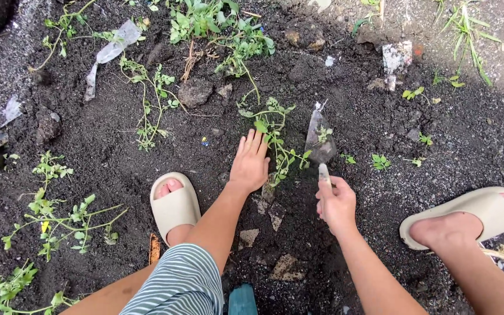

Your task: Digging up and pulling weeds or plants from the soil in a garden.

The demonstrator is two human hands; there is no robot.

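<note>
The person is crouching over dark, crumbly soil, feet in pale foam slides. The left hand is lying flat, palm down, fingers spread and gripping nothing; it is pressing the earth just beside the base of a small green seedling, whose thin stems and soft lobed leaves are trailing past the fingertips and along the thumb side. The flat hand seems to be steadying the soil around the plant's roots, so the stem is staying put while the tool is working nearby.

The right hand is curling closed around the pale handle of a small trowel, fingers wrapped tight and the thumb riding on top. The blade, dull grey metal and pointed, is reaching forward beyond the knuckles with its tip in the dirt close to the seedling's far side. That grip, I would judge, is giving downward push and control at the point.

Near the wrists, flat stone fragments are lying half buried. Farther beyond the fingertips, a crumpled clear plastic scrap is resting among leggy weeds, and rough clods are dotting the moist, grainy ground.
</note>
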